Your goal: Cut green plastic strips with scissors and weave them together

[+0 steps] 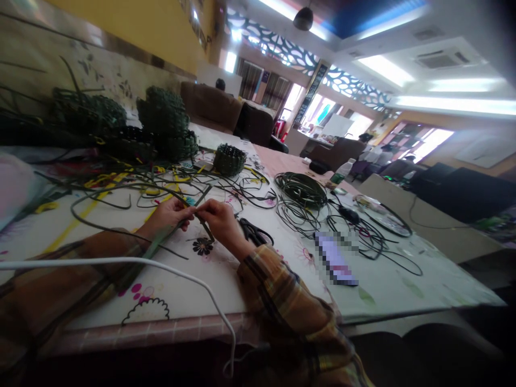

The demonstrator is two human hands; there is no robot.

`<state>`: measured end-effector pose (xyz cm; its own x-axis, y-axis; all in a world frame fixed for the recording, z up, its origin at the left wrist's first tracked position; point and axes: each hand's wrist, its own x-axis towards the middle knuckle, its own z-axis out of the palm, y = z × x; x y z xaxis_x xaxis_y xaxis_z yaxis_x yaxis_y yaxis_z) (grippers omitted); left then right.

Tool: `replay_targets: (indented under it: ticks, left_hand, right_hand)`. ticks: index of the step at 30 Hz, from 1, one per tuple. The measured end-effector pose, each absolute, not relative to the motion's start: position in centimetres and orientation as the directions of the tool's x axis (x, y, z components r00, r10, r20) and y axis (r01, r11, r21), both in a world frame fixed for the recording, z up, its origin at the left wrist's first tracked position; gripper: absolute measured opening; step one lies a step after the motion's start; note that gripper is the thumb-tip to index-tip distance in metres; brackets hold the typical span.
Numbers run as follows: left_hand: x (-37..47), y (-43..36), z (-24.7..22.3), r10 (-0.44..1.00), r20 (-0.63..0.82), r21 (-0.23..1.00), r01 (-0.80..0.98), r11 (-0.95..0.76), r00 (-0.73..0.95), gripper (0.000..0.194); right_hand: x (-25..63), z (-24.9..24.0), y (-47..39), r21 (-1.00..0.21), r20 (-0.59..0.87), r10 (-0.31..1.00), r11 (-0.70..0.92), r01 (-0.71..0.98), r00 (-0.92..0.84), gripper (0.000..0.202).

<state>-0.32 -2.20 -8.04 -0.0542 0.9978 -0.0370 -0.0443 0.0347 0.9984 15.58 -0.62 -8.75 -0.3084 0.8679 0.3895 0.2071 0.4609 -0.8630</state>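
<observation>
Above the table's near middle, my left hand (172,215) is closed round dark green weaving strips (158,240) that run down past my left sleeve. My right hand (217,216) meets it fingertip to fingertip, pinching a strip at the same spot. A short strip end sticks up between the hands, and another hangs below my right fingers. Around my left wrist curves a long thin strand (76,214). Black-handled scissors (255,232) lie just right of my right hand, their blades hidden behind it.
Woven green baskets (163,115) stand at the back left, a small one (229,159) nearer the middle. Loose green and yellow strips tangle before them. A coil (300,191) and a pixelated purple object (335,259) lie right. A white cable (161,264) crosses in front.
</observation>
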Motion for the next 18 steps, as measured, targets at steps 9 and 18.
replay_targets:
  ticks: [9, 18]
  left_hand:
    - [-0.2, -3.6, -6.8, 0.998, 0.057, 0.975, 0.215, -0.048, -0.038, 0.035]
    - [-0.5, -2.9, -8.8, 0.989, 0.145, 0.914, 0.382, -0.137, 0.009, 0.018]
  right_hand:
    - [15.4, -7.8, -2.1, -0.237, 0.456, 0.690, 0.703, 0.671, -0.562, 0.021]
    - [15.7, -7.5, -1.0, -0.248, 0.369, 0.627, 0.778, 0.577, -0.687, 0.026]
